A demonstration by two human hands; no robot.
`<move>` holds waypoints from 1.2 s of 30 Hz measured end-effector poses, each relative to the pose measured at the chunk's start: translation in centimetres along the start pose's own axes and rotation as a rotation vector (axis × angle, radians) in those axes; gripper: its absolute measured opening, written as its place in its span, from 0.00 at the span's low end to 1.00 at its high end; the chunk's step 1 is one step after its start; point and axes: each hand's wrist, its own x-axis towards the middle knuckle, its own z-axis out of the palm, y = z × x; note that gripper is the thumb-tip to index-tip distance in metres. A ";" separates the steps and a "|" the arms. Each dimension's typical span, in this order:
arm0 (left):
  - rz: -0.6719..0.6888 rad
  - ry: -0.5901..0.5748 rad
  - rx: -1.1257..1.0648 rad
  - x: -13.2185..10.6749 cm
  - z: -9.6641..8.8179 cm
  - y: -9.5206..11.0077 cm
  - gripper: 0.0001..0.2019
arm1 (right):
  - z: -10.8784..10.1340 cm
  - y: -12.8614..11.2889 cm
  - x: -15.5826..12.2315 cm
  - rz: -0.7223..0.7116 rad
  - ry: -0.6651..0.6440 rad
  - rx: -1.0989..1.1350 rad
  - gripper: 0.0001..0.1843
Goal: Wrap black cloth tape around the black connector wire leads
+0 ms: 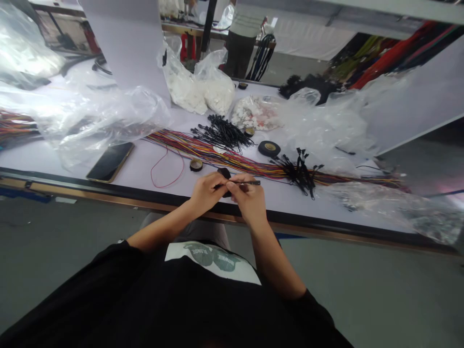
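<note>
My left hand (206, 192) is closed at the table's front edge, its fingers pinching a small black blocky piece (224, 172) that looks like a connector. Beside it, my right hand (250, 199) is closed on a thin, dark, stick-like tool (253, 182), which sticks out to the right. The fingertips of both hands meet at the black piece and hide much of it. Just beyond the hands runs a long bundle of coloured wires (203, 151). A small roll of tape (196, 165) lies to the left of my hands.
A phone (110, 163) and a loop of red wire (167, 169) lie left. Short black connector leads form two piles, one behind the bundle (226, 133), one right (300, 174). A black tape roll (269, 148) lies between. Clear plastic bags (213, 89) stand behind; a person (242, 38) stands beyond.
</note>
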 end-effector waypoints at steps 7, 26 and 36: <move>-0.239 0.146 -0.366 -1.6 1.1 -0.5 0.14 | 0.0 0.5 0.3 -0.119 0.187 -0.101 0.11; -0.257 -0.493 -0.536 -0.8 -2.7 0.2 0.38 | -0.9 -0.1 0.8 0.055 0.088 0.149 0.15; 0.169 -0.145 0.314 -0.9 -0.6 -0.3 0.02 | -0.6 -1.5 0.0 -0.109 0.182 -0.064 0.15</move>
